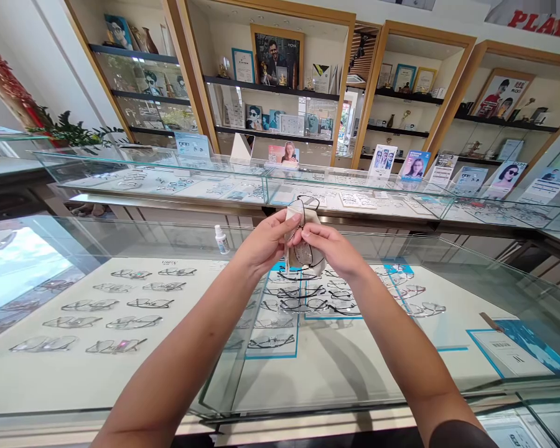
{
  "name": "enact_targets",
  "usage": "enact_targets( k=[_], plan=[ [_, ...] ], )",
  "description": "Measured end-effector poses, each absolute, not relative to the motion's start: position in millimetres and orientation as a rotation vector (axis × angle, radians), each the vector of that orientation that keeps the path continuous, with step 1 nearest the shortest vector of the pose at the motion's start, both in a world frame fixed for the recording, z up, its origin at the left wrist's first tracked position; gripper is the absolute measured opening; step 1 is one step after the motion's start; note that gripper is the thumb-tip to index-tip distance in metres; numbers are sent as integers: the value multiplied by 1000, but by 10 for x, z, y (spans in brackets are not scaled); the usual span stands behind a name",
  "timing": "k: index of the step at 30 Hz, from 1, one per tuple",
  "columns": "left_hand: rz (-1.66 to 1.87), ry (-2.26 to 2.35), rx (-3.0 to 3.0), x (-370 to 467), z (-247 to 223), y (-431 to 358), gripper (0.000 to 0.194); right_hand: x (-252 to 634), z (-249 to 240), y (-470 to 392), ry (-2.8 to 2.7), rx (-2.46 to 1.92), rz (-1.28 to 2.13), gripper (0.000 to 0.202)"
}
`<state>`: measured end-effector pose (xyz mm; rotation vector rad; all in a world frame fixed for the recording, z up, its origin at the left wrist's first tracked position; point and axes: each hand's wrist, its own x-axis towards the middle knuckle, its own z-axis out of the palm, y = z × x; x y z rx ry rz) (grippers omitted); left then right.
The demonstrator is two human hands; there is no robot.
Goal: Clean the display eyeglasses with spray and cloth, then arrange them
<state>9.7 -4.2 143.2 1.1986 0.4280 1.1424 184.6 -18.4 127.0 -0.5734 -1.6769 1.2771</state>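
Note:
Above the glass display case, my left hand (267, 239) is closed on a pale cloth (312, 216) that is folded about a pair of dark-framed glasses (303, 254). My right hand (329, 246) pinches the same glasses from the other side, its fingertips close to those of my left hand. One lens hangs below the fingers, and a thin dark part of the frame curves up above the cloth. The cloth hides part of the frame.
A white spray bottle (221, 239) stands on the glass case (168, 398) left of my hands. Rows of glasses (135, 322) lie inside it. Behind are another glass counter (242, 168) with upright cards and wooden wall shelves (270, 89).

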Motion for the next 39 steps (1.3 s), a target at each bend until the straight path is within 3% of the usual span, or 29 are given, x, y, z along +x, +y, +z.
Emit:
enact_targets(
  k=[9,19,26,39],
  plan=[
    [1225,418,1226,60,1391,22,43,1861,1258,-154,-1611,-581,1296,30],
    [1183,530,1215,78,1439,-89,52,1856,1273,-170,-1713,-580,1241,44],
    [1120,611,1350,71,1433,-84,61,1876,1287,-184,-1736,-571,1216,40],
    [1195,443,1217,77,1437,-54,44,1853,1272,-185,-1645,-598,1393,38]
  ],
)
